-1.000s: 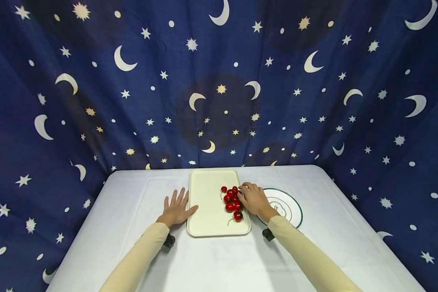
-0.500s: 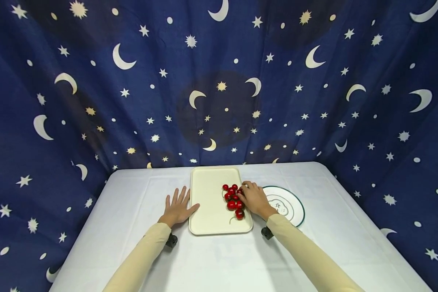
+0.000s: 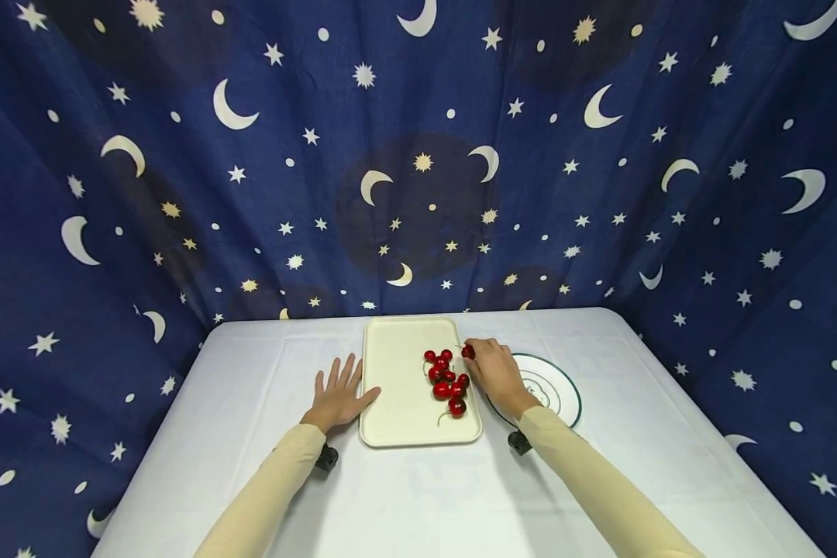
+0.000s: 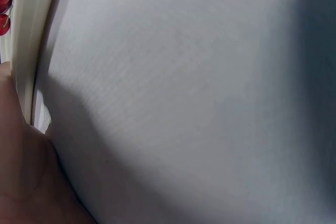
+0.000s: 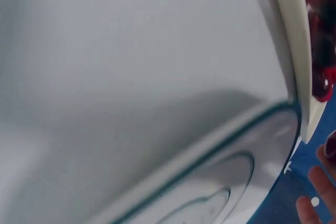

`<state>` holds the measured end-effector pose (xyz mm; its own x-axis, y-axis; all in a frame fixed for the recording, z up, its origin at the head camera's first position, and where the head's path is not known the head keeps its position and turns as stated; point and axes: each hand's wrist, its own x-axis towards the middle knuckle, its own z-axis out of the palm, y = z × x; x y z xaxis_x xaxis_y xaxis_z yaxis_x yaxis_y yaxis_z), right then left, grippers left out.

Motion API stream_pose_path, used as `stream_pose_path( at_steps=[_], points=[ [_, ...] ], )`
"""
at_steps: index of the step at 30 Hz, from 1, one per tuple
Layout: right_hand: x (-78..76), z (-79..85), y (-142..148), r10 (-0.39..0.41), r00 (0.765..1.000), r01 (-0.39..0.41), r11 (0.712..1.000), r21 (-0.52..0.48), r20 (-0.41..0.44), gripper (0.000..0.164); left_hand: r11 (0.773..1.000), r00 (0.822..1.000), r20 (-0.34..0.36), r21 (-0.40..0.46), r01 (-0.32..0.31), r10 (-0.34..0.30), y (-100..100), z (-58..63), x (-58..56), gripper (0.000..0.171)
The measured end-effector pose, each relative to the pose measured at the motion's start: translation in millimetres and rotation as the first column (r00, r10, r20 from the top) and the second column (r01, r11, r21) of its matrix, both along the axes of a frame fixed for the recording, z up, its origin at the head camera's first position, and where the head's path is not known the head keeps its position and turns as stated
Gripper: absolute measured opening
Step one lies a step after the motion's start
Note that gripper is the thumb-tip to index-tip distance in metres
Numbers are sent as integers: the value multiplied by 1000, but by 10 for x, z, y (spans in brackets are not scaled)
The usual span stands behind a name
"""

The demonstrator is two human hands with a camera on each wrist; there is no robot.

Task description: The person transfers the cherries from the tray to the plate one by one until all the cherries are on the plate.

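A cream tray (image 3: pixel 397 349) lies on the white table with several red cherries (image 3: pixel 441 390) on its right half, some with stems. My left hand (image 3: pixel 336 397) lies flat with fingers spread beside the tray's left edge, its thumb reaching over the rim. Between right thumb and fingertips I pinch a dark red cherry (image 3: pixel 468 352), its stem pointing left, at the tray's upper right edge. My right hand (image 3: pixel 497 373) overlaps the left part of a white plate (image 3: pixel 561 387) in the head view. In the right wrist view the pinched cherry (image 5: pixel 331 145) shows at the right edge.
The plate has a dark green rim and printed lines, and sits right of the tray. A navy curtain (image 3: pixel 418 209) with moons and stars hangs behind the table (image 3: pixel 251 403) and along both sides. Black cameras are strapped under both wrists.
My right hand has drawn a cherry up and to the right, away from the cluster on the tray. The left hand has stayed in place.
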<state>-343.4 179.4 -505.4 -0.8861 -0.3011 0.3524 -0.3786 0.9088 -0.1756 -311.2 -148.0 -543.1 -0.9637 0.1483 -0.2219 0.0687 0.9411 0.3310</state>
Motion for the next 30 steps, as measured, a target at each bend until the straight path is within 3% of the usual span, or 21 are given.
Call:
stream_pose_path(
  at_steps=[6, 13, 23, 30],
  points=[
    [24, 66, 128, 6, 1000, -6, 1000, 10, -31, 37, 1000, 1000, 5, 4, 0, 0, -11, 0, -7, 90],
    [31, 107, 293, 28, 999, -30, 998, -53, -40, 35, 1000, 1000, -12, -6, -1, 1, -44, -115, -66, 91],
    [82, 68, 522, -34, 997, 37, 999, -39, 73, 36, 1000, 1000, -22, 2, -6, 6, -48, -178, -75, 92],
    [121, 7, 596, -90, 996, 89, 996, 23, 15, 35, 1000, 1000, -29, -10, 0, 0, -39, -162, -93, 92]
  ],
)
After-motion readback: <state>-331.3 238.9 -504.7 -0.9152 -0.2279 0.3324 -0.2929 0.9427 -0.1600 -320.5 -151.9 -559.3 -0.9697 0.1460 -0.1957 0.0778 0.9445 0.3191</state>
